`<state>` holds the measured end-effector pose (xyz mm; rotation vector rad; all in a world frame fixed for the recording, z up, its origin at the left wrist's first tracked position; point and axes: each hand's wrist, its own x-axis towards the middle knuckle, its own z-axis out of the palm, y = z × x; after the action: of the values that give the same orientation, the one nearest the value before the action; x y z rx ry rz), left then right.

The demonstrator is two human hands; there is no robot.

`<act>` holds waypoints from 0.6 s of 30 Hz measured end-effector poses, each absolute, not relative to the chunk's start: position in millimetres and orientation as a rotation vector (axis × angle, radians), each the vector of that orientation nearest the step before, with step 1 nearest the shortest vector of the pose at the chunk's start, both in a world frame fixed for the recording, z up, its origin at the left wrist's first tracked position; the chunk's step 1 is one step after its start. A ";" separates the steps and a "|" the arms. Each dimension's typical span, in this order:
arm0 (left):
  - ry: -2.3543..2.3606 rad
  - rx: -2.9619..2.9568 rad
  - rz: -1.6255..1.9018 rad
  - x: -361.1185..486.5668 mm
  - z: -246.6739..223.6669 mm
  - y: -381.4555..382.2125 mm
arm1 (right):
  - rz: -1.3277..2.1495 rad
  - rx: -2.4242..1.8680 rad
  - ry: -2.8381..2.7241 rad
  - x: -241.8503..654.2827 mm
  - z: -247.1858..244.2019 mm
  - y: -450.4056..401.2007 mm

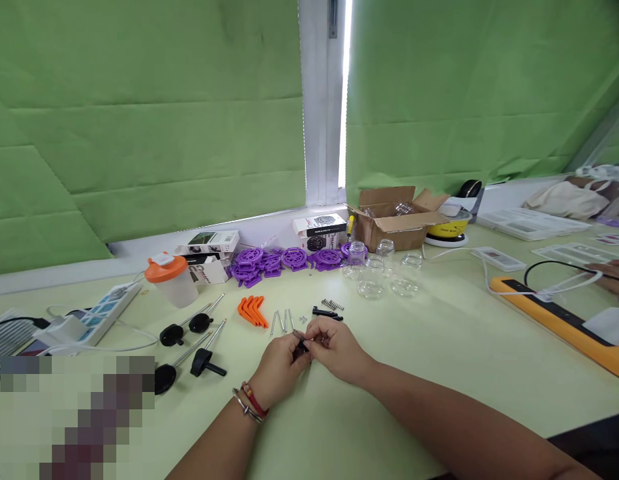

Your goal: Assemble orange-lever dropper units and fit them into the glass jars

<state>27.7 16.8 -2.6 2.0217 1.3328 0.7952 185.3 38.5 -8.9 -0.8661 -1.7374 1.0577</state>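
Note:
My left hand (279, 370) and my right hand (339, 350) meet over the table, fingers closed together on a small black part (302, 345). Most of that part is hidden by my fingers, so its kind cannot be made out. Just beyond my right hand lie a black plastic piece (327, 313) and several metal springs (333, 305). Long thin screws (280, 322) and small nuts (303, 319) rest past my fingertips. Orange curved handles (252, 311) lie together to their left. Several black round knobs on metal rods (202, 360) are spread left of my left hand.
Purple plastic wheel-like pieces (294, 259) are heaped at the back, with glass jars (372, 287) beside them. Behind stand printed boxes (320, 230) and an open cardboard box (396, 220). An orange-lidded cup (172, 280), a white power strip (96, 320) and an orange power strip (564, 323) flank the area.

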 end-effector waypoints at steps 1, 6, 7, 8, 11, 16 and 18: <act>1.337 2.019 0.796 27.6 -2.5 16.7 | 1.087 -0.879 -1.728 185.8 -7.8 38.7; 1.324 2.053 0.777 27.7 -2.0 16.5 | 1.038 -0.895 -1.808 190.8 -3.7 40.7; 1.321 2.058 0.772 27.8 -1.8 16.4 | 1.015 -0.892 -1.832 191.8 -3.6 41.2; 1.321 2.061 0.766 27.9 -1.7 16.3 | 0.998 -0.891 -1.851 192.6 -3.7 41.7; 1.334 2.065 0.753 28.0 -1.7 16.0 | 0.948 -0.902 -1.888 194.4 -4.7 42.4; 1.320 2.083 0.755 27.1 -3.5 16.0 | 0.819 -0.812 -1.994 196.1 0.1 39.2; 1.322 2.096 0.753 26.5 -4.5 16.2 | 0.762 -0.789 -2.023 196.7 4.1 37.2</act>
<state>26.5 16.2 -4.5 2.0958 1.3220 0.7525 196.7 37.2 4.1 -0.7889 -2.0228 0.7618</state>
